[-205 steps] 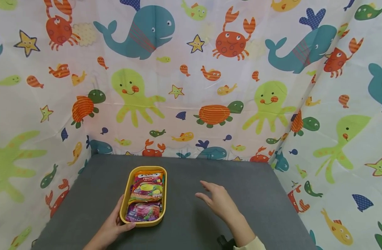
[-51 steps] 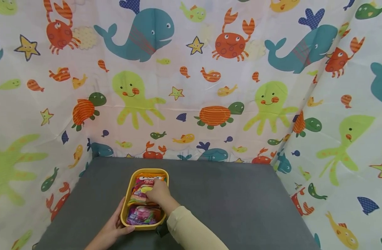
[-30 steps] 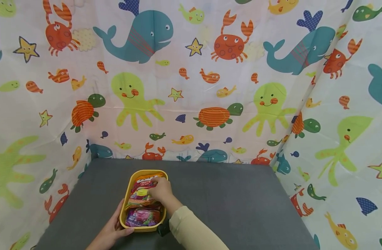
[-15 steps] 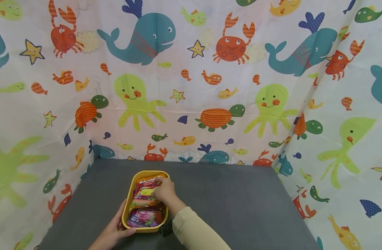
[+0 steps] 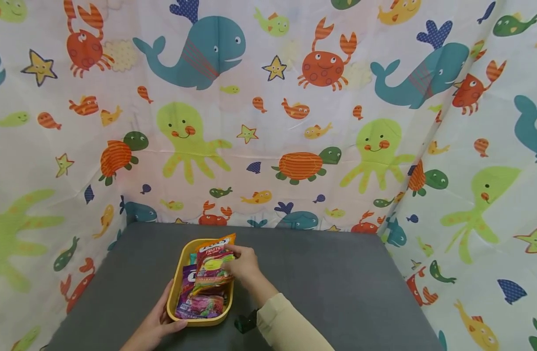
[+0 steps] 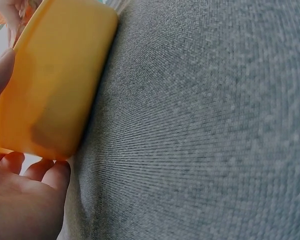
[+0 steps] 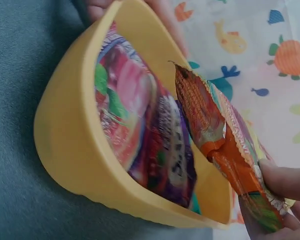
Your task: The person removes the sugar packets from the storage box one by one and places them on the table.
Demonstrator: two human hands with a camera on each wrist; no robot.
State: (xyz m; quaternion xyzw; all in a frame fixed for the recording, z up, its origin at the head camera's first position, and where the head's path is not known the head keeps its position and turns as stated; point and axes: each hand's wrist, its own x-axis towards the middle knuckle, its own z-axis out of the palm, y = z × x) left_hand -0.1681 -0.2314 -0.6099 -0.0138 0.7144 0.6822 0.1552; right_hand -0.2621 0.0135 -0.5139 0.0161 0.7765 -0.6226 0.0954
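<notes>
A yellow tub (image 5: 208,321), rectangular with rounded corners, rests on the grey table. My left hand (image 5: 154,321) grips its near left corner, thumb at the near rim and fingers along the side; the left wrist view shows fingertips against the tub's wall (image 6: 60,75). My right hand (image 5: 247,267) pinches an orange and red candy packet (image 5: 212,265) marked "FRUITS" by its right edge. This packet is tilted up over the tub's right side. Under it lie a purple packet (image 5: 187,280) and a purple-pink packet (image 5: 204,307) inside the tub.
Grey cloth covers the table (image 5: 321,287). A white curtain (image 5: 259,73) printed with sea animals hangs behind and on both sides. A bit of teal wrapper (image 5: 192,258) shows at the tub's far left. A black wrist camera (image 5: 246,321) sits below my right sleeve (image 5: 292,324).
My right hand came from the table's right side into the tub, took hold of the orange and red packet, and has now raised it up and rightward, uncovering a purple packet. My left hand stays put.
</notes>
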